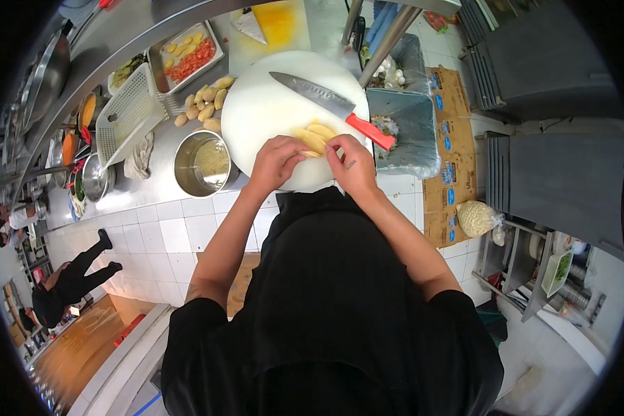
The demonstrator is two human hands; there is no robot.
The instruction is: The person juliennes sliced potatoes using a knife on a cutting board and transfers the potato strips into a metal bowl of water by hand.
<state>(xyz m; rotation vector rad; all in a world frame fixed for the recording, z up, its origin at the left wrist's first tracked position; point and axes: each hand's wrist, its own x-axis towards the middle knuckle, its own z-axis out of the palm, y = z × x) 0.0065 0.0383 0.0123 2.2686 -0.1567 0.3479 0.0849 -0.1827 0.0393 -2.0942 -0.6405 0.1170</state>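
Observation:
On a round white cutting board (pixel 249 104) lie several thin pale-yellow potato slices (pixel 319 133), overlapping near the board's front edge. My left hand (pixel 281 161) pinches slices at the left of this group, thumb against fingers. From the other side my right hand (pixel 350 163) closes its thumb and fingertips on the right edge of the slices. Beyond both hands a chef's knife (pixel 319 96) rests flat on the board, its red handle reaching past the right edge. Left of the board stands a steel pot (pixel 182 163) with pale contents.
Whole potatoes (pixel 204 102) are piled left of the board. Behind them sit a tray (pixel 215 59) of red and yellow pieces and a white perforated basket (pixel 121 125). Lined bins (pixel 423 149) stand at the right. Another person (pixel 62 291) is at far left.

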